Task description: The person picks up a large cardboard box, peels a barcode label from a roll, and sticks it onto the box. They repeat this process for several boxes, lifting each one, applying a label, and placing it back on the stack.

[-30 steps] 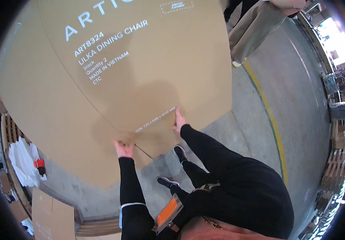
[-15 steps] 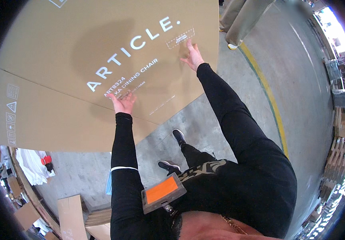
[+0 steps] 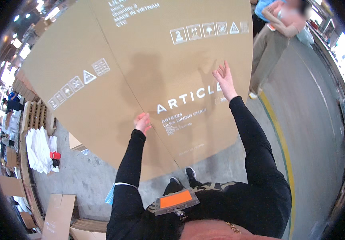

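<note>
"Where's the carton (image 3: 156,84)?"
"Mid-view, a broad flat panel running out of sight at 12, near edge just by the shoes (image 3: 191,173) at 6."

"And the hands?"
"The right hand (image 3: 224,78), toward 2, is open, fingers spread. The left hand (image 3: 142,122), toward 9, is loosely curled; I can't tell whether it touches the card."

"How will it handle?"
"Light for its size, I'd guess: stiff but bendy along the crease (image 3: 120,69), rather smooth. Hold opposite edges, at 3 and 8; palms on the face might slip."

"Which way does it point?"
"The crease runs 11 to 5, and the lettering (image 3: 196,96) has its tops toward 11. With the far end cut off, I can't tell the long axis."
</note>
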The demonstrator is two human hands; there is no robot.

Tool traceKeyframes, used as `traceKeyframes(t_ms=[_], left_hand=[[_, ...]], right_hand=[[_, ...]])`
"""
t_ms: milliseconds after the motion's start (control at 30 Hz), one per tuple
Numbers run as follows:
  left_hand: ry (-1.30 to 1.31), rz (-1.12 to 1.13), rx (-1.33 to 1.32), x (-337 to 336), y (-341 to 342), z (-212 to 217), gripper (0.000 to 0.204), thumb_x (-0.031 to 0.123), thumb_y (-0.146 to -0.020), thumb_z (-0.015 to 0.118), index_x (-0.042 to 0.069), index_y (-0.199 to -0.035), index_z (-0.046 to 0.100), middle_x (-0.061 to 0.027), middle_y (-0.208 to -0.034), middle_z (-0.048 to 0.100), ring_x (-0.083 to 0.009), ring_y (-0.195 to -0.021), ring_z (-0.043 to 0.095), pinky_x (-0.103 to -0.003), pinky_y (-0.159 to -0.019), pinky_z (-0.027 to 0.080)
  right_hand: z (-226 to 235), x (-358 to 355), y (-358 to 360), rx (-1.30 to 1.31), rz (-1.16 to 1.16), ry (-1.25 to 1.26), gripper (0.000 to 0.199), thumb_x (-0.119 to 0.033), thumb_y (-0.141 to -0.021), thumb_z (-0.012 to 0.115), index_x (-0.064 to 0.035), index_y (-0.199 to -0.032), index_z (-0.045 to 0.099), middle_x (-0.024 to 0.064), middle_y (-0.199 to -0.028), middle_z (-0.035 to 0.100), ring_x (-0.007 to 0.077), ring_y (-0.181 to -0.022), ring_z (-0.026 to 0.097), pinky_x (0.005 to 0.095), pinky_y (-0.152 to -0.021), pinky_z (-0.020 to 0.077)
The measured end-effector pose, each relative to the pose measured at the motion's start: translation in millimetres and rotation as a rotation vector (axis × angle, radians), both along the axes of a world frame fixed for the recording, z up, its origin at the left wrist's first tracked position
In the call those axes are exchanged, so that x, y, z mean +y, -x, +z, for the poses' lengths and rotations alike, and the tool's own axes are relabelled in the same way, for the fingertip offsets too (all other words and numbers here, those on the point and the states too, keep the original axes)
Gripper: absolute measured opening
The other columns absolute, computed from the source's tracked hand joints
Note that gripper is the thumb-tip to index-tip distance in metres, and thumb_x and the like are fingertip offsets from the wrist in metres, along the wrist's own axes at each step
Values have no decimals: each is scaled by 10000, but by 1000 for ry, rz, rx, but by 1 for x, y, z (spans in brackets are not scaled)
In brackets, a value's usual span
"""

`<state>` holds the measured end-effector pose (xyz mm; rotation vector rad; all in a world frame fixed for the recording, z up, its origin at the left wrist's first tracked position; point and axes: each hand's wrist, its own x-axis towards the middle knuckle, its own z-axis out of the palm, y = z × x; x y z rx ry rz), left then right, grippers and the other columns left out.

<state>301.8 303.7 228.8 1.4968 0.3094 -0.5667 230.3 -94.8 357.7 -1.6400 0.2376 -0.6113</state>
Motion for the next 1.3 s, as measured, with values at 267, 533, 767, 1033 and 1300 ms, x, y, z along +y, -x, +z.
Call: traceKeyframes(t_ms=[267,533,767,1033,1300], left_hand=[[-812,857,-972,224,-127,174,638,389,-786,767,25,-1251,528,-188,-1240,560,-318,-1203,511,-430,-1037,393],[-677,794,-618,345,-153,239,886,557,-795,724,73,-1449,372,-180,-1433,439,-318,-1281,450,-441,-1035,399],[-309,548,-689,342,-135,254,597,543,-921,580,57,-1261,642,-69,-1258,629,-196,-1166,540,-342,-1031,377],[-16,672,-601,352,-136,253,795,615,-903,542,4,-1408,469,-113,-1412,501,-251,-1254,493,-380,-1072,366],[-90,716,-610,366,-127,239,839,647,-926,423,91,-1533,264,-130,-1571,281,-309,-1431,276,-470,-1162,220]], right_hand=[[3,85,38,16,255,-121,712,-199,-959,615,-68,-1527,206,160,-1282,583,204,-1105,608,336,-931,506],[-148,141,270,822,-124,-459,754,-324,-911,687,-77,-1482,260,121,-1033,659,237,-841,683,373,-718,560],[-160,132,386,1237,-142,-346,979,-475,-806,769,53,-1463,272,121,-898,647,190,-664,642,319,-528,513],[-136,101,321,895,-322,-281,684,-370,-901,684,-5,-1408,405,66,-817,664,159,-637,648,287,-525,502],[-42,-52,132,378,-581,-145,588,-386,-931,638,-67,-1389,454,22,-1003,649,115,-851,604,270,-635,476]])
